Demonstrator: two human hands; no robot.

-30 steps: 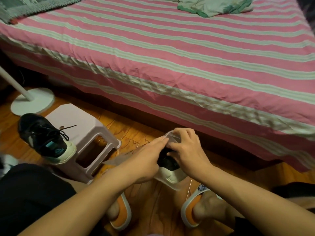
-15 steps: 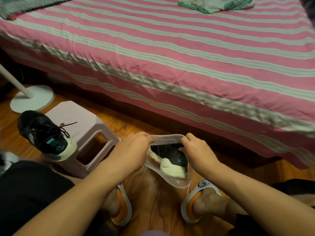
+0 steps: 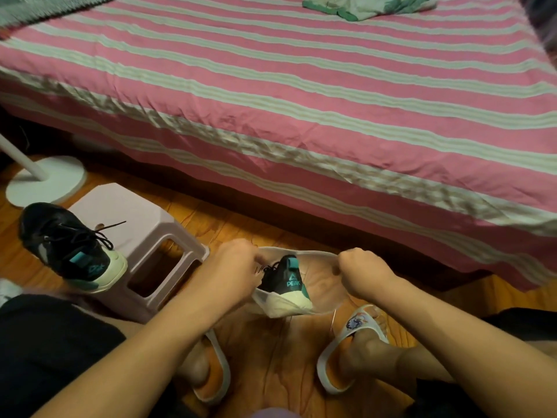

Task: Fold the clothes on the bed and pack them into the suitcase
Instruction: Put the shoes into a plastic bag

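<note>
A bed with a pink sheet striped in pale green fills the view from nine o'clock round to three. A crumpled pale green garment lies on it at twelve o'clock, and a grey-green knitted cloth lies on it at eleven. Below, the wooden floor carries a pale plastic stool at eight o'clock, with a black sneaker resting on its near-left corner. The white round base of a stand sits on the floor at nine o'clock.
</note>
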